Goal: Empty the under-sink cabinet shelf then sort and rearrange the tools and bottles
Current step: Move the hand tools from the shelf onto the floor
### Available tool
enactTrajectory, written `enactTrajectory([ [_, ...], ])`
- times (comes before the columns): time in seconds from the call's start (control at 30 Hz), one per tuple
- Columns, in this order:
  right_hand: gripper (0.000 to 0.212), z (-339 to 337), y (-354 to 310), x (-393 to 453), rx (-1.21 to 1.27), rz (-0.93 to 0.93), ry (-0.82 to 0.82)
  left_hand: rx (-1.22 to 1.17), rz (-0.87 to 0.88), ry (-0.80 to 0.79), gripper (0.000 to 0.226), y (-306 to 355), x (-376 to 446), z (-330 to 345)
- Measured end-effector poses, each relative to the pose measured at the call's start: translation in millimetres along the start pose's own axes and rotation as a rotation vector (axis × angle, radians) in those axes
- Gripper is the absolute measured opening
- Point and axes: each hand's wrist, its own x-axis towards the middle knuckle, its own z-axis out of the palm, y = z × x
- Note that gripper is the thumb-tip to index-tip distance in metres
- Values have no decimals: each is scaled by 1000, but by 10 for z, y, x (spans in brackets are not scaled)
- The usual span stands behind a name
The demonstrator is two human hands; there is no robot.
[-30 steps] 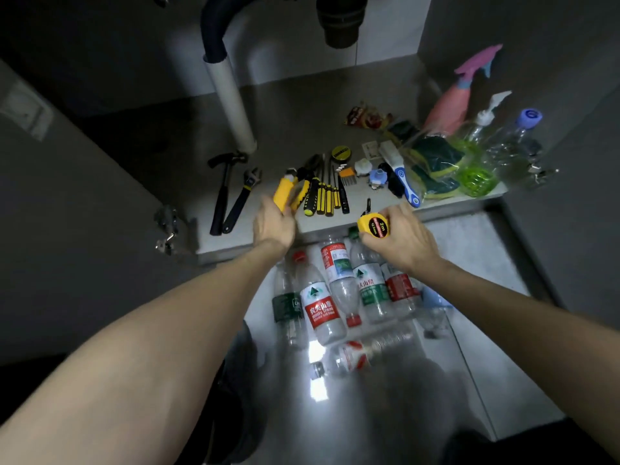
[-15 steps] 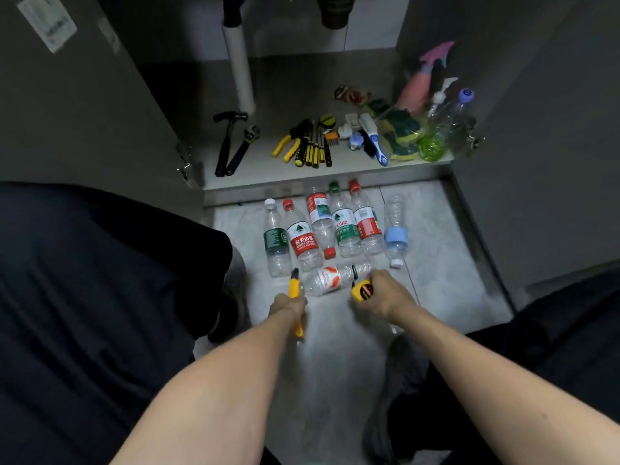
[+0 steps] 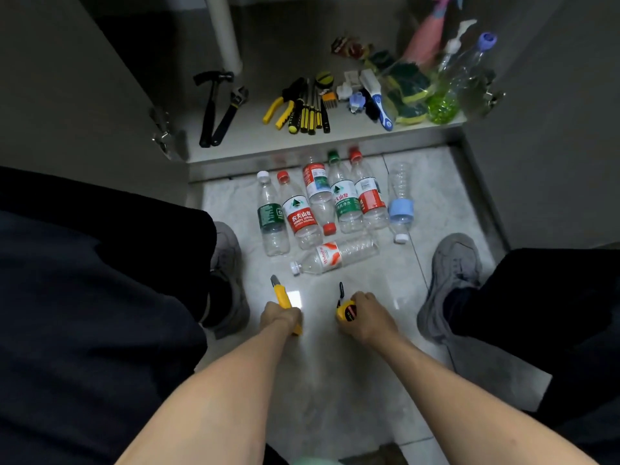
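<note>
My left hand [image 3: 281, 316] grips a yellow utility knife [image 3: 281, 294] low over the floor tiles, blade end pointing away from me. My right hand [image 3: 367, 318] holds a yellow tape measure [image 3: 347, 311] just to the right of it. Several empty plastic water bottles [image 3: 302, 216] lie side by side on the floor ahead of both hands, one [image 3: 333, 255] lying crosswise nearest to me. On the cabinet shelf [image 3: 255, 142] remain a hammer [image 3: 210, 105], a wrench [image 3: 231, 112], yellow pliers [image 3: 280, 107] and screwdrivers [image 3: 310, 114].
At the shelf's right are a blue-handled brush [image 3: 380, 105], sponges [image 3: 407, 92], a green spray bottle [image 3: 446, 95] and a pink one [image 3: 426, 38]. A white drain pipe [image 3: 224, 31] rises at the back. My grey shoes [image 3: 451, 280] and dark trouser legs flank the floor space.
Both hands pulled back from the shelf edge toward me, carrying the knife and the tape measure down to the floor in front of the bottles. The camera view drew back too.
</note>
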Motion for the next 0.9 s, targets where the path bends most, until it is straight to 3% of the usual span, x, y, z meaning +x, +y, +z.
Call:
enactTrajectory([
  [0.2, 37, 24, -125, 255, 5, -60, -15, 23, 24, 20, 34, 25, 128, -62],
  [0.33, 8, -107, -187, 340, 76, -144, 189, 36, 100, 165, 27, 215, 155, -260],
  [0.47, 12, -579, -597, 606, 190, -282, 351, -21, 223, 239, 22, 800, 228, -572],
  [0.63, 13, -1432, -1392, 1156, 136, -434, 407, -79, 446, 299, 10, 1767, 349, -1090],
  [0.8, 20, -2161, -2076, 1670, 7, -503, 438, 27, 606, 404, 7, 2625, 667, -1763],
  [0.9, 23, -2472, -2405, 1965, -50, -498, 420, 151, 633, 499, 20, 3091, 956, -2183],
])
